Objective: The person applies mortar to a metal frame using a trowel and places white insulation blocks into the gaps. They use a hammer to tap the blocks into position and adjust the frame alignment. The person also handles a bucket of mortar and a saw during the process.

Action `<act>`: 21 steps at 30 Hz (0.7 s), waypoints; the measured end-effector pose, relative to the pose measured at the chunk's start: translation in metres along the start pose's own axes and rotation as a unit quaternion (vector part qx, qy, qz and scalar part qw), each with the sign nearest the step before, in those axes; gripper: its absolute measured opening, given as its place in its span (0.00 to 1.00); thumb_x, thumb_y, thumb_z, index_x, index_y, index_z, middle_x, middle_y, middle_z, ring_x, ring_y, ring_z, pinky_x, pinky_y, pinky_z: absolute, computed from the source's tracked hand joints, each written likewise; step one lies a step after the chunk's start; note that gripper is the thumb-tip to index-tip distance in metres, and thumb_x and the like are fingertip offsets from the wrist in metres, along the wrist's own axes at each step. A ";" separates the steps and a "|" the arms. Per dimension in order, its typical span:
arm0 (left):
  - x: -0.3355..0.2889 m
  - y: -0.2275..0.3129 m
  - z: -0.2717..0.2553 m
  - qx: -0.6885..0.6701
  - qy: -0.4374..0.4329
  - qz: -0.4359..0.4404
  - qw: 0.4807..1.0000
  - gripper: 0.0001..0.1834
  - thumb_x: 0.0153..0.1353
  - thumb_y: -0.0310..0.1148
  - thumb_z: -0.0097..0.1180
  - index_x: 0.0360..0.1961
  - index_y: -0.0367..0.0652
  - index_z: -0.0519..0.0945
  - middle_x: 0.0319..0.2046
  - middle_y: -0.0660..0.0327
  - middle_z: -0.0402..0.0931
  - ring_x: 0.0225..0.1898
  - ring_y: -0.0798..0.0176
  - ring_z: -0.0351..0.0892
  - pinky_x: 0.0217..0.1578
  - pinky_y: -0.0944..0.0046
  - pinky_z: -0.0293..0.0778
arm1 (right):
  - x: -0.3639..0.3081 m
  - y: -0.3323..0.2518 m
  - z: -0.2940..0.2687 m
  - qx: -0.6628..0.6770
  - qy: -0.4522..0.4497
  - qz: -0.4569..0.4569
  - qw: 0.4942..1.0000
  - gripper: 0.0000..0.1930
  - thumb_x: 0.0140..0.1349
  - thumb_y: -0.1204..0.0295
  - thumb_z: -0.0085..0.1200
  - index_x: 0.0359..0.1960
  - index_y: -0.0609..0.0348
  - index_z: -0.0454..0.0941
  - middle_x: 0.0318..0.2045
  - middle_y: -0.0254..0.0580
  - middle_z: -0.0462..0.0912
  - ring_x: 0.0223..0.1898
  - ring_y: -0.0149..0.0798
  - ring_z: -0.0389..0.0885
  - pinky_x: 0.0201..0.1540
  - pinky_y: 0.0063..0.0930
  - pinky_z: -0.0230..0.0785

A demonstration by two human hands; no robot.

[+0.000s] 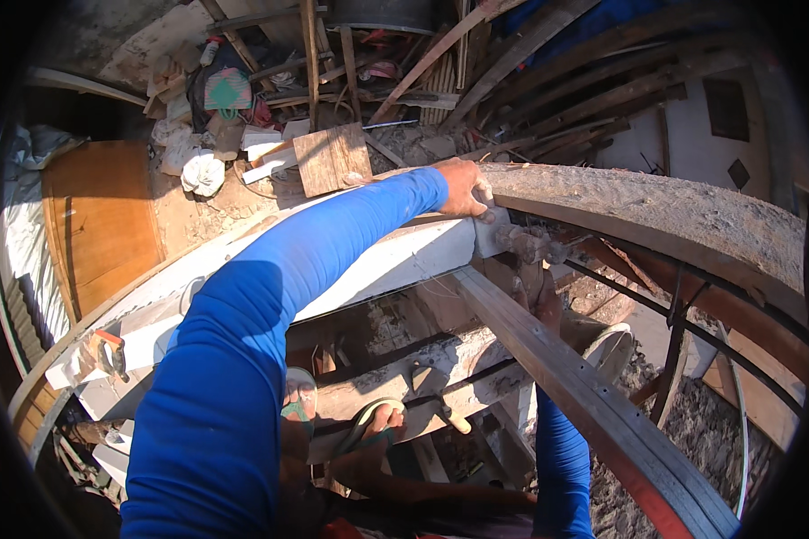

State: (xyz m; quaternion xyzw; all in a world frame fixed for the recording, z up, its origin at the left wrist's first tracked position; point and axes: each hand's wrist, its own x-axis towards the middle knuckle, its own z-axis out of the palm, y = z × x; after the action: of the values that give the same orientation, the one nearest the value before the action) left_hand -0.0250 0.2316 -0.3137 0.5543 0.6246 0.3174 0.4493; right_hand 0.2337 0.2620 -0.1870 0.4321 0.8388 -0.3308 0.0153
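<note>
My left arm, in a blue sleeve, reaches across a long white beam (377, 265). At its end my left hand (465, 187) is closed beside a rough curved timber (647, 199), fingers bent down by a small pale grey block (489, 234). What lies under those fingers is hidden. From below comes my right arm, passing behind a long grey bar (593, 386). My right hand (528, 244) is up against the right side of the block, its fingers bent and dusty; whatever they grip cannot be made out.
A tool with an orange handle (110, 341) lies on the white beam's left end. Below, a wooden-handled tool (457, 419) rests by planks near my sandalled foot (385, 419). Dark metal rods (638, 296) run rightward. Behind are a square board (333, 160), rubble and leaning timbers.
</note>
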 end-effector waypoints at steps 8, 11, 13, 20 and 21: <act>-0.002 0.006 -0.003 -0.027 -0.030 -0.034 0.999 0.28 0.55 0.51 0.67 0.53 0.47 0.86 0.49 0.46 0.84 0.53 0.43 0.82 0.58 0.51 0.75 | -0.006 0.006 0.006 0.048 0.036 0.029 0.998 0.20 0.68 0.66 0.56 0.54 0.70 0.71 0.28 0.59 0.83 0.28 0.56 0.85 0.30 0.46 0.73; -0.001 0.004 -0.006 -0.044 -0.039 -0.024 0.998 0.29 0.55 0.53 0.67 0.53 0.48 0.86 0.52 0.46 0.83 0.55 0.43 0.81 0.59 0.51 0.74 | 0.000 0.022 0.003 -0.051 -0.004 -0.010 0.999 0.21 0.67 0.65 0.57 0.55 0.69 0.71 0.28 0.60 0.83 0.29 0.58 0.85 0.30 0.49 0.73; 0.000 0.002 -0.004 -0.031 -0.033 -0.022 0.999 0.28 0.55 0.53 0.67 0.53 0.48 0.86 0.52 0.46 0.82 0.55 0.43 0.81 0.59 0.50 0.73 | -0.002 0.021 0.003 -0.032 0.005 0.020 0.999 0.21 0.67 0.65 0.56 0.57 0.66 0.72 0.32 0.60 0.85 0.35 0.59 0.85 0.36 0.51 0.74; 0.005 -0.009 0.006 -0.023 -0.015 -0.005 1.000 0.28 0.55 0.55 0.67 0.53 0.50 0.86 0.54 0.46 0.82 0.55 0.42 0.80 0.60 0.51 0.73 | -0.007 0.018 0.003 -0.008 0.013 0.011 1.000 0.20 0.68 0.66 0.56 0.57 0.65 0.73 0.35 0.58 0.85 0.37 0.56 0.84 0.38 0.48 0.74; 0.005 -0.007 0.004 -0.026 -0.019 -0.014 0.999 0.29 0.55 0.55 0.66 0.53 0.50 0.86 0.54 0.46 0.82 0.56 0.42 0.80 0.60 0.51 0.72 | -0.009 0.017 0.003 -0.006 0.019 0.010 1.000 0.20 0.68 0.66 0.56 0.57 0.65 0.73 0.35 0.57 0.84 0.37 0.56 0.84 0.38 0.47 0.74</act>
State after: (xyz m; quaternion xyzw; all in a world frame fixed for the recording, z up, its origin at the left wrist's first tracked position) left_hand -0.0246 0.2352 -0.3230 0.5396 0.6154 0.3162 0.4798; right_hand 0.2512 0.2612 -0.1962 0.4466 0.8365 -0.3174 0.0052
